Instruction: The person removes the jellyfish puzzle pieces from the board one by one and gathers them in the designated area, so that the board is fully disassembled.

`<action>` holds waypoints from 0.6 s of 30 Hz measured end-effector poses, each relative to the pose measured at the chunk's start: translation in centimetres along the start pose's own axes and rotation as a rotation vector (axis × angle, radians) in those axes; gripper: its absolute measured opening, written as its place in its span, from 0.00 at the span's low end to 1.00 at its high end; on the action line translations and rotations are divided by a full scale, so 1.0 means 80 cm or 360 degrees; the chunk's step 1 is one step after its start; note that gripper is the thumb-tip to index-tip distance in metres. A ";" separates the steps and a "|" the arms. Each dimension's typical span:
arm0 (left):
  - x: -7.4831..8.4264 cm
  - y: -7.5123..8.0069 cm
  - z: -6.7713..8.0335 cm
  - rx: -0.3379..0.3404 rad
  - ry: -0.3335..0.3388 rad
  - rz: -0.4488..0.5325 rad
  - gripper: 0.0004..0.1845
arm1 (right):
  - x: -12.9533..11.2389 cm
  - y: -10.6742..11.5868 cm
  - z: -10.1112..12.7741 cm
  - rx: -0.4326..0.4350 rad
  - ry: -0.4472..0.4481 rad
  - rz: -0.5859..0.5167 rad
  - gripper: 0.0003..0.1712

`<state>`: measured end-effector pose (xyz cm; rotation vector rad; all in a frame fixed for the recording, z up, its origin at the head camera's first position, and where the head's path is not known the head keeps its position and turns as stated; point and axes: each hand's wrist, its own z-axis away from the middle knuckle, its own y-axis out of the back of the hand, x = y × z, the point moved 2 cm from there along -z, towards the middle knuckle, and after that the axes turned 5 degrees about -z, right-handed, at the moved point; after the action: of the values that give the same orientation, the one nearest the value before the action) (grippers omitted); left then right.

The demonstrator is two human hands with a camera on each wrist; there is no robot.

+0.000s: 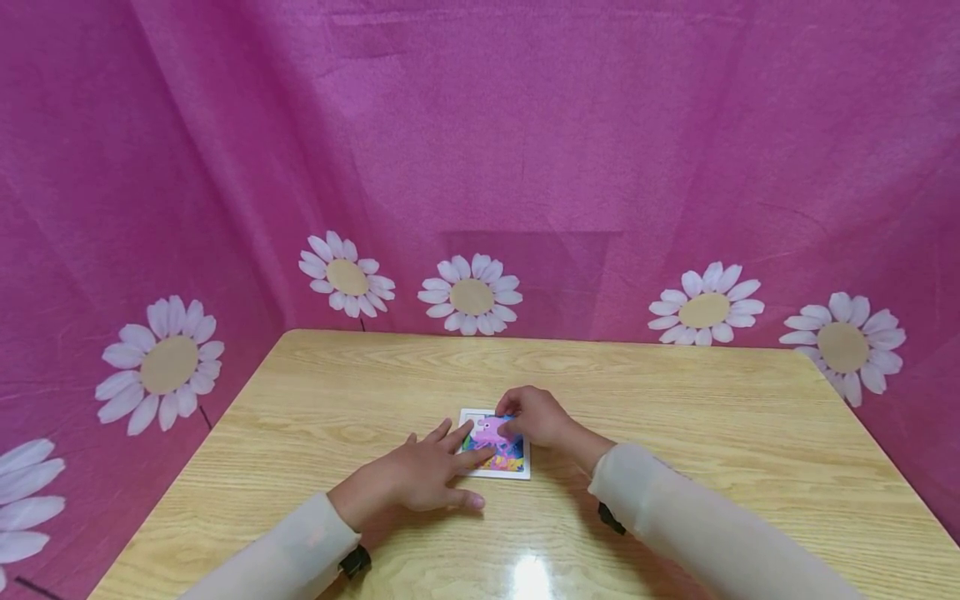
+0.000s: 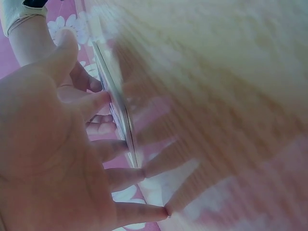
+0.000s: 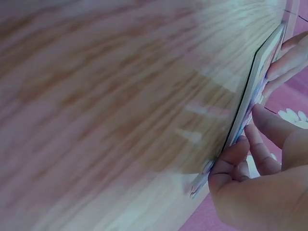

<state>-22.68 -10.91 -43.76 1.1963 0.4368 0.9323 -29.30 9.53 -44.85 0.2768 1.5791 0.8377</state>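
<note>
1. One pink fabric backdrop (image 1: 525, 125) wraps the back and both sides, and the head view counts seven white paper daisies (image 1: 472, 296) on it, the lowest left one cut off by the edge.
2. One pale wooden table (image 1: 712, 417) fills the foreground, grain running sideways, with a bright glare spot on the near edge.
3. Two cream sleeves (image 1: 675, 517) come in from the bottom, each with a dark strap at the wrist.
4. Two bare hands meet mid-table. Left hand (image 1: 420, 475) lies flat, fingers spread and straight, tips pressing the near-left part of the board.
5. Right hand (image 1: 536, 417) sits curled over the board's far-right part, fingertips bent down onto the picture; whether it pinches a loose piece, I cannot tell.
6. One small square white-bordered picture puzzle board (image 1: 510, 465), pink figure on blue, lies flat at the table's centre, between and under both hands.
7. Left wrist view adds what the head misses: the board (image 2: 120, 122) edge-on, thin, the left fingertips (image 2: 103, 102) on it, one (image 2: 159, 210) on bare wood.
8. Right wrist view shows the board's dark rim (image 3: 248, 96) with the right fingers (image 3: 231, 156) hooked at its edge.
</note>
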 end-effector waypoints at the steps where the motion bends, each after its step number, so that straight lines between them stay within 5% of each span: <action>1: 0.000 0.000 0.000 -0.0003 0.0001 0.0001 0.42 | 0.000 -0.001 -0.001 0.0003 -0.0005 0.0019 0.08; 18: 0.001 0.002 0.001 -0.0031 0.0002 0.0021 0.41 | -0.007 -0.005 -0.004 -0.0024 0.0005 0.0104 0.10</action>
<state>-22.66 -10.86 -43.57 1.1822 0.4202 0.9466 -29.35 8.78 -44.72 0.3177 1.5731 0.9006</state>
